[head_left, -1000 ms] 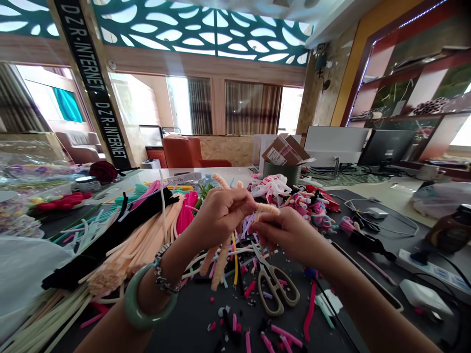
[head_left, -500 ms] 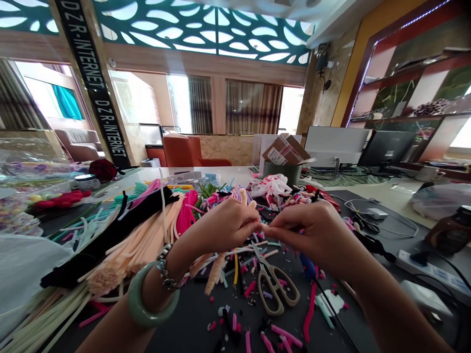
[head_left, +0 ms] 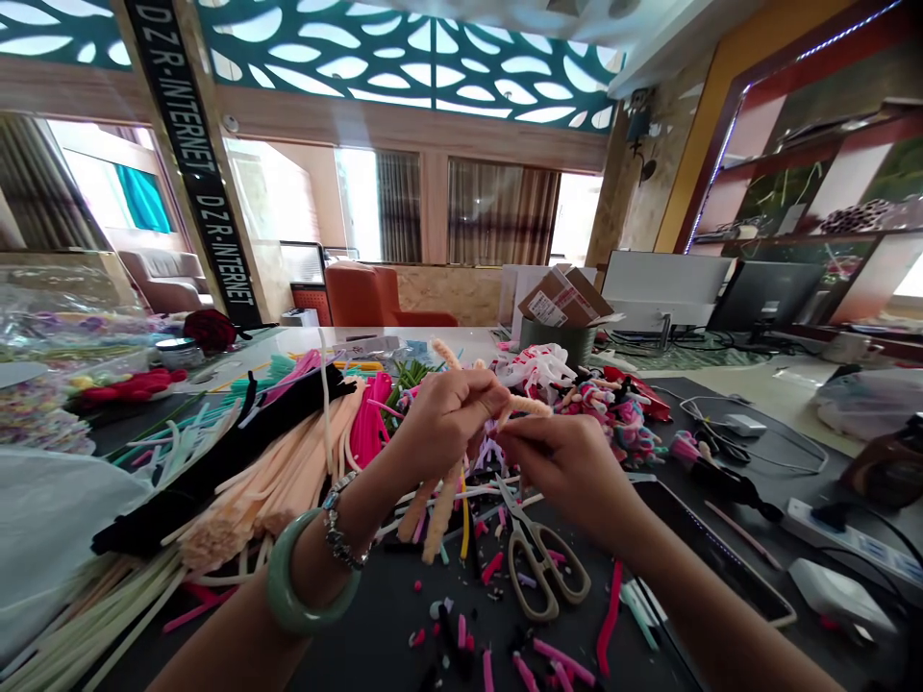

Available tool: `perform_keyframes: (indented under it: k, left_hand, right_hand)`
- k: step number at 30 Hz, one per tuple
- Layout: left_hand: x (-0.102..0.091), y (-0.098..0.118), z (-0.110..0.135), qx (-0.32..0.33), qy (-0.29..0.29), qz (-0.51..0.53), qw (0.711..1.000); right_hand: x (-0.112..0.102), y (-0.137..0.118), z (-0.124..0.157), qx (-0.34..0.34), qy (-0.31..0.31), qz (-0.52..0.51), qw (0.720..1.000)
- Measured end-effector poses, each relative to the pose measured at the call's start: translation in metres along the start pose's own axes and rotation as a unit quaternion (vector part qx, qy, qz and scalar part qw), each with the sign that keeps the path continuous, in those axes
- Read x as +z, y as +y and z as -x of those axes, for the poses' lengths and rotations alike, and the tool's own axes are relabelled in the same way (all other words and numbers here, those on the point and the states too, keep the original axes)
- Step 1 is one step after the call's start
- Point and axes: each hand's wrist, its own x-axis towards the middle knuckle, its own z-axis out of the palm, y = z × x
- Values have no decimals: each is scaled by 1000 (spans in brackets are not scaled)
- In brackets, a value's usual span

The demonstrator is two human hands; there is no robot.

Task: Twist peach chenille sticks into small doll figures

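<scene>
Peach pipe-cleaner piece (head_left: 441,509) is up in the air over the table (head_left: 375,634), right between the person's two hands, with fuzzy ends poking out above and below the left one. Left hand (head_left: 452,413) has it in a closed pinch around the middle, probably so the whole thing doesn't twist or slip. Right hand (head_left: 567,464) is closed too, thumb and fingertips nipping a short bit just beside that grip, I'd guess for fine control, though the fingers hide the exact contact. Scissors (head_left: 529,527) lie on the table just below the hands with the handles toward the person, which looks handy for a quick grab. Big peach bundle (head_left: 270,495) sits off to the left, seemingly parked within reach for the same reason, and pink offcuts (head_left: 563,662) are scattered all around the scissors.
</scene>
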Motion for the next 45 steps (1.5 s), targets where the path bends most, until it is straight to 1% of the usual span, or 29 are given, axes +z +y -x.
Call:
perform_keyframes:
  k: [1, 3, 5, 7, 8, 10, 12, 14, 17, 20, 24, 26, 28, 30, 31, 34, 36, 39, 43, 45]
  left_hand:
    - [-1, 0, 0, -1, -20, 28, 999]
    - [-4, 0, 1, -4, -82, 80, 993]
    - [-9, 2, 2, -12, -163, 101, 981]
    - [-14, 6, 3, -12, -228, 72, 971]
    - [-16, 7, 3, -5, -247, 40, 968]
    - [-19, 10, 2, 26, -264, -36, 963]
    - [-18, 11, 1, 66, -259, -111, 957]
    - [-14, 9, 0, 96, -239, -172, 951]
    - [-9, 6, -1, 113, -191, -239, 945]
    - [-5, 4, 0, 114, -141, -291, 939]
    - [-2, 4, 1, 117, -96, -331, 932]
    - [0, 4, 1, 120, -74, -333, 932]
    - [1, 3, 0, 117, -52, -315, 940]
    - [1, 3, -1, 106, -40, -278, 954]
    - [1, 4, -2, 97, -39, -260, 960]
    - [-2, 6, -2, 62, -50, -215, 973]
    - [-4, 8, -2, 36, -70, -184, 980]
    - [-8, 9, -2, 10, -105, -138, 985]
    - [-14, 10, -1, 3, -159, -89, 983]
    - [-17, 12, -1, 6, -181, -83, 980]
  right_hand:
    - [-1, 5, -3, 18, -12, -23, 1000]
    - [-5, 12, -8, 43, -27, -57, 997]
    - [-11, 18, -12, 37, -58, -87, 994]
    - [-17, 19, -13, 32, -75, -96, 992]
    - [-21, 19, -12, 32, -73, -88, 993]
    - [-27, 15, -10, 34, -58, -54, 996]
    - [-31, 9, -7, 31, -43, -12, 999]
    - [-34, 1, -4, 19, -31, 27, 999]
    - [-32, -9, 2, -15, 19, 107, 994]
    - [-26, -14, 7, -61, 69, 199, 976]
    - [-19, -16, 12, -118, 103, 310, 938]
    - [-15, -16, 14, -130, 116, 337, 925]
    - [-10, -17, 14, -135, 127, 347, 919]
    - [-4, -17, 14, -126, 142, 341, 921]
    - [-1, -16, 13, -115, 148, 327, 926]
    - [4, -16, 12, -66, 147, 244, 956]
    - [5, -15, 11, -40, 138, 180, 973]
    - [2, -15, 9, -24, 131, 112, 985]
    - [-4, -12, 7, 3, 101, 32, 994]
    - [-7, -10, 6, 18, 85, -6, 996]
